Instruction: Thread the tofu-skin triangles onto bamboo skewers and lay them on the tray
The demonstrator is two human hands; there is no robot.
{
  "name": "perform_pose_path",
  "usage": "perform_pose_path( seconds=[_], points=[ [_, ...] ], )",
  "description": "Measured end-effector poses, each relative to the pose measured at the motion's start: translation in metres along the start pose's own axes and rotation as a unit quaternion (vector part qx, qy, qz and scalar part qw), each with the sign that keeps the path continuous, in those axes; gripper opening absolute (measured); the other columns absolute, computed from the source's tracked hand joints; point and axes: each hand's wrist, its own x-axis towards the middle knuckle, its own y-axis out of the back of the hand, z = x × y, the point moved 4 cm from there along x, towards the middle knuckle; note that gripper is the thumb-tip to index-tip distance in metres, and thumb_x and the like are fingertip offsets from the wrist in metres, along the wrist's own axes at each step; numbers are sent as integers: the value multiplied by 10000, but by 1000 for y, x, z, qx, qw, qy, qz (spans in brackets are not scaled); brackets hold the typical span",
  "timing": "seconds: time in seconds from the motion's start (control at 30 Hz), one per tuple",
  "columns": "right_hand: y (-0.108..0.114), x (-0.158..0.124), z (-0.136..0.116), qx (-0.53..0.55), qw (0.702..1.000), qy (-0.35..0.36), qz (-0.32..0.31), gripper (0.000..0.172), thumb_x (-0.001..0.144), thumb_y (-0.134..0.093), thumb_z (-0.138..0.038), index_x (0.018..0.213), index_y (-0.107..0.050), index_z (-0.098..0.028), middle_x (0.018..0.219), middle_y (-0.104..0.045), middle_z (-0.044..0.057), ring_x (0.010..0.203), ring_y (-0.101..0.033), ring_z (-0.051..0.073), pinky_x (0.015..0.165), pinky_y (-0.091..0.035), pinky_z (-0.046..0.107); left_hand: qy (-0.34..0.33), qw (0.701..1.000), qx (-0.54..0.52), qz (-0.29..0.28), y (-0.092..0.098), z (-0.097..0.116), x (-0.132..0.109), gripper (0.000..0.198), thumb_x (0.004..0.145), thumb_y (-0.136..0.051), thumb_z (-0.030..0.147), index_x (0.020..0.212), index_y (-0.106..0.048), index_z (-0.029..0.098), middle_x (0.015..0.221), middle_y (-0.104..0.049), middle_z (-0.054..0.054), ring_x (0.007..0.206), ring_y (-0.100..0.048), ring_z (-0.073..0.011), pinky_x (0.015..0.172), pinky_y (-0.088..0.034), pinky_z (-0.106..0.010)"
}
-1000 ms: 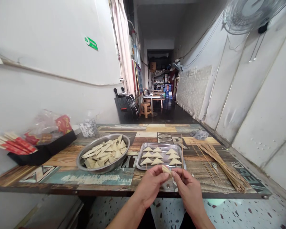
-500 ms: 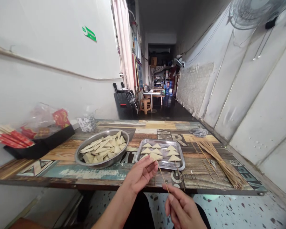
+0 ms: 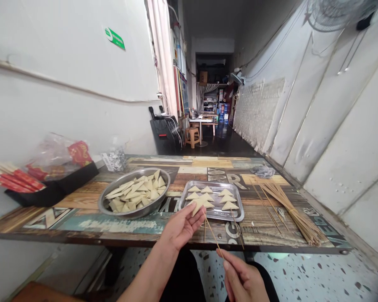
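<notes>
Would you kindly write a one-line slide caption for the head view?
Left hand holds a pale triangle, right hand a thin stick, near a metal tray.

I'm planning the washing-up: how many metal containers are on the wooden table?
2: a round bowl heaped with pale triangles, and a rectangular tray to its right, beyond the left hand. No others show.

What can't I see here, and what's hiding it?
Head view: lower end of the held skewer, inside the right hand.
Head view: part of the tray, behind the left hand.
Head view: bottom triangles in the bowl, under the top triangles.
Head view: nearer fan, cut by the top edge.
Head view: writing on green sticker, too small.
</notes>
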Motion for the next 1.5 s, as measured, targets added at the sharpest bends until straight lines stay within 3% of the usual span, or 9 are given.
perform_pose_path(
  seconds=[0.33,0.53,0.8,1.03,1.2,1.5],
  points=[
    [-2,4,3,31,999,-14,-1,517,852,-366,-489,1141,-582,-120,368,-371,-60,318,-357,82,352,-332,185,-10,1000,17,-1,-2,-2,-2,136,702,-631,103,823,-572,82,786,-681,-139,757,-658,-199,690,-541,-294],
    [-1,2,3,29,999,-20,-5,501,852,-376,-479,1140,-583,-126,381,-372,-61,333,-369,81,366,-338,183,-12,999,33,-5,-2,-4,-1,162,699,-638,120,845,-574,87,791,-682,-138,762,-658,-204,688,-540,-294],
    [-2,2,1,53,998,-41,-18,565,828,-379,-539,1143,-574,-113,384,-328,-69,338,-330,80,366,-298,194,-52,991,112,-55,-5,-1,-8,150,722,-619,159,847,-595,80,773,-679,-140,684,-660,-194,646,-543,-284],
    [-4,2,-1,81,994,-62,-25,579,821,-390,-549,1138,-558,-94,407,-285,-82,364,-280,70,375,-239,195,-86,984,148,-58,-10,1,-13,150,729,-616,183,832,-614,74,750,-675,-133,665,-654,-183,641,-540,-276],
    [-5,1,2,82,995,-56,-30,569,825,-393,-543,1117,-569,-87,409,-280,-87,362,-279,67,381,-246,193,-81,985,139,-55,-9,-1,-11,173,751,-593,214,857,-610,79,720,-669,-120,610,-642,-162,554,-531,-243],
    [-7,-1,3,92,994,-51,-23,542,821,-405,-533,1107,-588,-109,402,-307,-75,352,-299,71,365,-252,191,-64,992,99,-44,-8,-4,-8,152,730,-610,168,861,-598,91,797,-673,-120,737,-656,-195,639,-543,-265]
  ],
)
